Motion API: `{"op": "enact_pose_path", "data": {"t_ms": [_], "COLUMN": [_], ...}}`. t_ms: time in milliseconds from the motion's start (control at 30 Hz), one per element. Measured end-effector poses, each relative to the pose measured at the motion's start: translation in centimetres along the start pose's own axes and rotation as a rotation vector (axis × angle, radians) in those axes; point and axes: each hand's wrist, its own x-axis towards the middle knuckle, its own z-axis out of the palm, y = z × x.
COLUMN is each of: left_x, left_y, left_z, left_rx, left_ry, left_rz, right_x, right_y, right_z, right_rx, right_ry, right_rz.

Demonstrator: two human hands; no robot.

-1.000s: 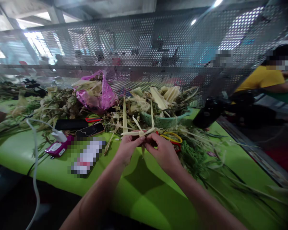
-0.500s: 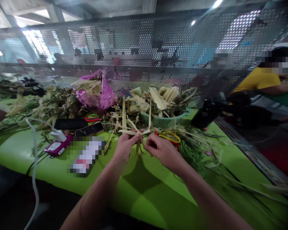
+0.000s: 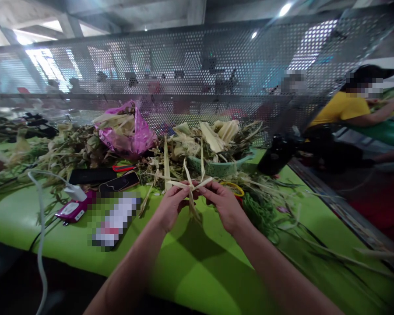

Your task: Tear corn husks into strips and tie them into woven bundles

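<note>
Pale dried corn husk strips (image 3: pixel 193 202) cross in a small star-like weave between my two hands, above the table. My left hand (image 3: pixel 171 205) pinches the left side of the weave between thumb and fingers. From the right, my right hand (image 3: pixel 223 204) pinches the strip ends on that side. Some strips stick up behind the fingers, and others hang down toward the table. Just beyond the hands stands a pale green basket (image 3: pixel 216 168) heaped with husks. Yellow-handled scissors (image 3: pixel 235 189) lie partly hidden behind my right hand, beside a tangle of green string (image 3: pixel 261 214).
Left of the hands lie a phone (image 3: pixel 120 181), a black flat case (image 3: pixel 92 176), a purple power strip (image 3: pixel 77 208) with a white cable and a blurred-out item. A pink bag (image 3: pixel 128 135) and husk piles sit behind. A person in yellow (image 3: pixel 341 107) is at far right.
My right hand has moved in and up to the weave, and its fingers now grip the strips on the right. The view has shifted slightly.
</note>
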Motion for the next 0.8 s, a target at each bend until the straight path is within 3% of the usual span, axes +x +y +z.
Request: {"op": "enact_pose_path", "data": {"t_ms": [100,300,533,800], "left_x": [0.0,0.1,-0.1,0.4], "left_y": [-0.1,-0.4,-0.2,-0.9], "left_z": [-0.2,-0.1,0.4,-0.1], "left_rx": [0.011,0.112,0.102,0.037], "left_ry": [-0.013,-0.039,-0.113,0.089], "left_rz": [-0.012,-0.056,-0.108,0.042], "right_x": [0.0,-0.2,0.2,0.0], "right_y": [0.2,0.2,0.4,0.2], "right_z": [-0.1,-0.3,-1.0,-0.2], "right_rx": [0.093,0.033,0.045,-0.280], "right_ry": [0.060,0.133,0.169,-0.072], "right_rz": [-0.009,-0.120,-0.116,-0.128]}}
